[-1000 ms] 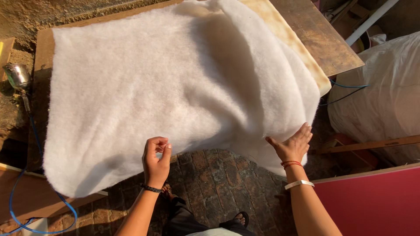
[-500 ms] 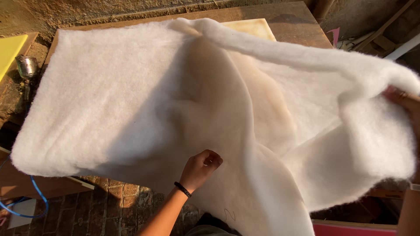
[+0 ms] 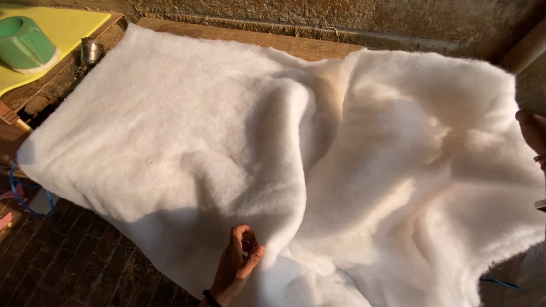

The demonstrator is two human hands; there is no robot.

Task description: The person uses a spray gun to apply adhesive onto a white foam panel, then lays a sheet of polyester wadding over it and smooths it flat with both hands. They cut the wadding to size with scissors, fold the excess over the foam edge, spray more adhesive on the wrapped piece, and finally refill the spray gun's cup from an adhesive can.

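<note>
On the table: a big white sheet of fluffy padding (image 3: 227, 142) covers nearly the whole wooden table (image 3: 273, 38), with only a strip of bare wood showing along the far edge.
Padding's lie: flat and smooth on the left half, bunched into thick folds and ridges on the right half; its near edge hangs over the table's front above the brick floor (image 3: 74, 261).
Left hand (image 3: 238, 266): at the near edge of the padding, fingers curled in, thumb and fingers pinching a bit of the fleece; a dark band sits on the wrist.
Right hand (image 3: 533, 132): only a sliver shows at the right border, against the padding's right edge; whether it grips the sheet cannot be told.
Far left: a yellow board (image 3: 62, 28) with a green block (image 3: 25, 41) on it, and a small metal cup (image 3: 90, 51) just beside the padding's corner.
Behind: a rough wall (image 3: 341, 17).
</note>
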